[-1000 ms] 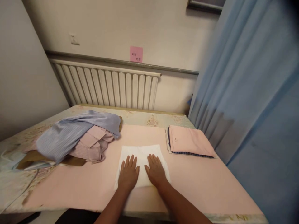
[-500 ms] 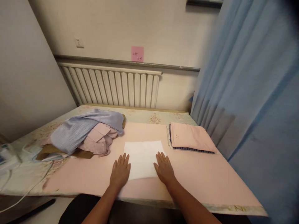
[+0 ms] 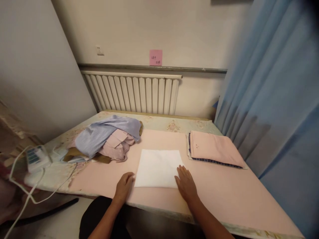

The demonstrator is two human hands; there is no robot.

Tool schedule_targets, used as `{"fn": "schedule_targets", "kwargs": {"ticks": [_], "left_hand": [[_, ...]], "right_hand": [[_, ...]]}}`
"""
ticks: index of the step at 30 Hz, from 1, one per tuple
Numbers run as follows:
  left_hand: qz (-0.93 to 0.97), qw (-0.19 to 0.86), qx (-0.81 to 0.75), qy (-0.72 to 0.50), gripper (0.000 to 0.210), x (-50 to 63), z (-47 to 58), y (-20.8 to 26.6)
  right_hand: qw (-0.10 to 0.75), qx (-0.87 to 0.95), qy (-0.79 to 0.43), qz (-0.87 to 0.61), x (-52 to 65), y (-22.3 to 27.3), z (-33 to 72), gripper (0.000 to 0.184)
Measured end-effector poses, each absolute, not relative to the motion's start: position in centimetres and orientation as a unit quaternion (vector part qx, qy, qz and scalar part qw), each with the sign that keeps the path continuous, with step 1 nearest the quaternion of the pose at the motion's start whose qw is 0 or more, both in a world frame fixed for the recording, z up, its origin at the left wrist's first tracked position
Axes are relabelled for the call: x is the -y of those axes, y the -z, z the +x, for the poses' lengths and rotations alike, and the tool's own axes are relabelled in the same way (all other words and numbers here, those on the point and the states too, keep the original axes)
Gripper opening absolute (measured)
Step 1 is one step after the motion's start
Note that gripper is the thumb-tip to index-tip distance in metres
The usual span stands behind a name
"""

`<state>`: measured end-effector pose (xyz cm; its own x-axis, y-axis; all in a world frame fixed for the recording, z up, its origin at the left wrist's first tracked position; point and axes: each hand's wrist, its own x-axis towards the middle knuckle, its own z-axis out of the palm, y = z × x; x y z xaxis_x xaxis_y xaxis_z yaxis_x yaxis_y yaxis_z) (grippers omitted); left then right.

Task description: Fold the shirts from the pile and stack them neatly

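Observation:
A folded white cloth (image 3: 159, 167) lies flat on the pink sheet (image 3: 159, 200) in front of me. At its left edge, near the front corner, my left hand (image 3: 124, 186) is closed, fingers curled in, and a small bit of white shows at the fingertips. My right hand (image 3: 186, 184) rests open and flat over the cloth's right edge, its fingers pointing forward.
A loose heap of clothes (image 3: 109, 136), blue and pink, lies at the left. Folded pink fabric (image 3: 215, 149) sits on darker layers at the right. A power strip (image 3: 38, 159) with white cords is at the far left. A blue curtain (image 3: 274, 99) hangs along the right.
My left hand has gone from lying flat on the cloth's left edge to curled fingers there. My right hand stays flat on the right edge. The view has turned left.

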<state>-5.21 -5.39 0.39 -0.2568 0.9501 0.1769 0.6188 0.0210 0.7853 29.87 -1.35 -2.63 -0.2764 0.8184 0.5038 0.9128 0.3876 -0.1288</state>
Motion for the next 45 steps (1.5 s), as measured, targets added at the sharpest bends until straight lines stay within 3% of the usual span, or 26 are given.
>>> {"fn": "schedule_targets", "kwargs": {"ticks": [11, 33, 45], "left_hand": [[0.612, 0.165, -0.686, -0.358, 0.010, 6.7, -3.1, -1.0], [0.630, 0.221, -0.665, -0.334, 0.023, 6.3, -3.7, -0.6], [0.661, 0.162, -0.659, -0.320, 0.024, 6.7, -3.8, -0.1]], "right_hand": [[0.275, 0.796, 0.087, -0.532, 1.1, 3.3, 30.3, 0.041], [0.313, 0.788, 0.031, -0.528, 1.0, 3.3, 30.6, 0.041], [0.312, 0.792, 0.051, -0.523, 1.0, 3.4, 30.6, 0.040]]}}
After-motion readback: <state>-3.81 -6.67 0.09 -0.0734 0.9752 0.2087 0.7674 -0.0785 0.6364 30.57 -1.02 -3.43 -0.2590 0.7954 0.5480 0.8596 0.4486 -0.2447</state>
